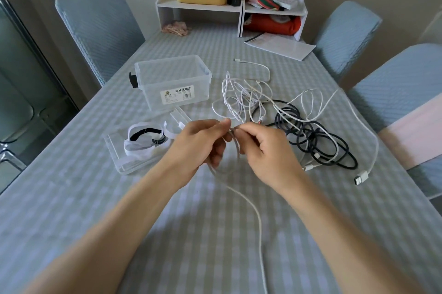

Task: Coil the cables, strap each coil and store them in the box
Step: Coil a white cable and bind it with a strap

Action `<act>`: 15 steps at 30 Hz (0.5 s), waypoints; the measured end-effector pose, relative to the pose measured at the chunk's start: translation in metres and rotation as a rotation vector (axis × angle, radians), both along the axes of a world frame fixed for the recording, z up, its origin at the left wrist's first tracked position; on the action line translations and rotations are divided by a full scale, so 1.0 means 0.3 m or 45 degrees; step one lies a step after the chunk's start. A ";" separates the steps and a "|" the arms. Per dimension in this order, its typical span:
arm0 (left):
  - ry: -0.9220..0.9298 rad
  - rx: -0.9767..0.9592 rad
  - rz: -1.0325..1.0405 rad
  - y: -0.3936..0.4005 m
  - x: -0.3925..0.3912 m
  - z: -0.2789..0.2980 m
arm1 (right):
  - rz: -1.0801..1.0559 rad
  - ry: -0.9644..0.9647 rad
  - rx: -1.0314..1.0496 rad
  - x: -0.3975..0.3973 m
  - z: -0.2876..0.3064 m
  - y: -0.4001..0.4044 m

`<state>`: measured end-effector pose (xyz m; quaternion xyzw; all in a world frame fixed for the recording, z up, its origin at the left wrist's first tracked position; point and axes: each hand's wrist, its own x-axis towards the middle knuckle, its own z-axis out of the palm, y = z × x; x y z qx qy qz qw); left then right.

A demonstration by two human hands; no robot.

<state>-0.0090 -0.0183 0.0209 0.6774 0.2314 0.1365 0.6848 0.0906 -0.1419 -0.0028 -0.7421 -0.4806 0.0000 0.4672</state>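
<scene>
1. Both grips are closed on one thin white cable [259, 219]: the left hand [198, 147] pinches it between thumb and fingertips, and the right hand [267, 152] curls its fingers round it right beside the left.
2. Between the hands the thin white cable bends into a small loop, and its free length trails down across the checked pale-blue desk [95, 198] toward the lower edge of the head view.
3. Behind the hands lies a loose tangle of white cables [241, 97], and to its right a dark navy cable [318, 140] lies in rough coils with more white cable crossing it; a white USB plug [361, 177] rests at the right end.
4. A clear plastic storage box [172, 80] with a white label stands open on the desk, behind and left of the hands.
5. Its clear flat lid [124, 157] lies nearer, just left of the left hand, carrying white and black straps [146, 140].
6. Pale-blue covered chairs [95, 30] flank the desk, and a white shelf unit [239, 6] stands at the far end.
</scene>
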 end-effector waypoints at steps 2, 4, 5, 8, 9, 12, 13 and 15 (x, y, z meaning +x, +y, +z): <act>-0.064 0.030 0.018 -0.011 0.003 -0.013 | -0.084 0.059 0.016 0.006 0.001 -0.006; -0.099 0.052 0.048 -0.013 0.006 -0.023 | -0.149 0.200 0.013 0.011 0.002 -0.007; -0.112 0.043 0.073 -0.012 0.008 -0.026 | -0.169 0.273 0.007 0.012 0.004 -0.009; -0.167 -0.125 0.191 -0.003 0.016 -0.034 | -0.145 0.448 -0.013 0.009 0.013 -0.020; -0.175 -0.173 0.217 -0.001 0.018 -0.033 | -0.107 0.508 -0.025 0.002 0.021 -0.025; -0.157 -0.153 0.239 0.001 0.019 -0.032 | -0.009 0.494 -0.138 -0.005 0.034 -0.031; -0.141 -0.096 0.238 0.002 0.017 -0.032 | 0.003 0.484 -0.159 -0.003 0.036 -0.032; -0.110 0.074 0.228 -0.001 0.015 -0.031 | -0.003 0.486 -0.145 0.005 0.047 -0.034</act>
